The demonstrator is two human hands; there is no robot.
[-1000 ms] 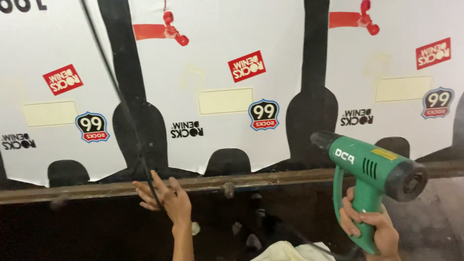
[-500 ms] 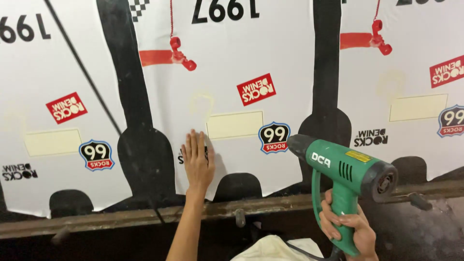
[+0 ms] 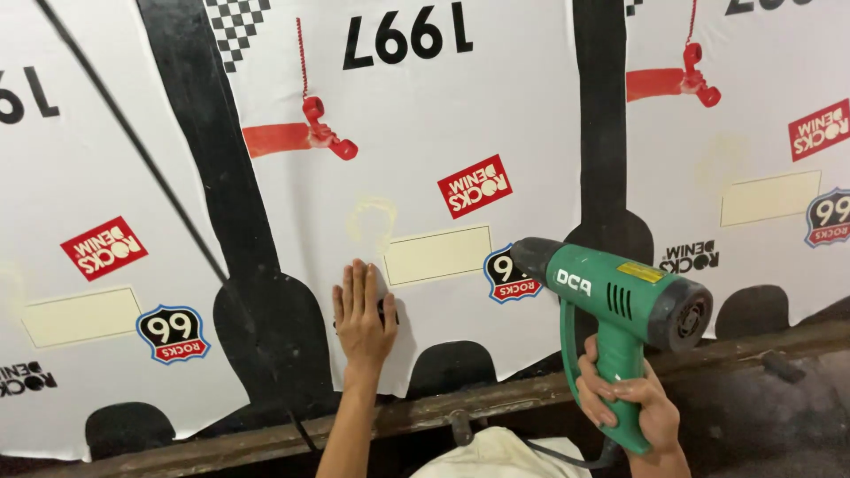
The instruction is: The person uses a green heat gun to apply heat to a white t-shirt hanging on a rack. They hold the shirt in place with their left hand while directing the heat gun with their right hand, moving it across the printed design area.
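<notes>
Three white printed fabric panels hang side by side: left (image 3: pixel 97 177), middle (image 3: pixel 425 115) and right (image 3: pixel 761 133). Three cream rectangular patches show, one per panel (image 3: pixel 81 316) (image 3: pixel 437 255) (image 3: pixel 769 197). Three red slanted label prints are visible (image 3: pixel 104 249) (image 3: pixel 475 187) (image 3: pixel 818 130), and three blue shield-shaped badge prints (image 3: pixel 173 334) (image 3: pixel 506 276) (image 3: pixel 829 218). There are two red hanging-tool prints (image 3: pixel 301 134) (image 3: pixel 675 81), one green plastic heat gun (image 3: pixel 624 305), and two bare hands, left (image 3: pixel 363 314) and right (image 3: pixel 633 409).

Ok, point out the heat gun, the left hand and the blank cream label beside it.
heat gun (image 3: pixel 620 296), head view, green barrel.
left hand (image 3: pixel 363 314), head view, back of hand.
blank cream label (image 3: pixel 436 255), head view, its centre.
</notes>
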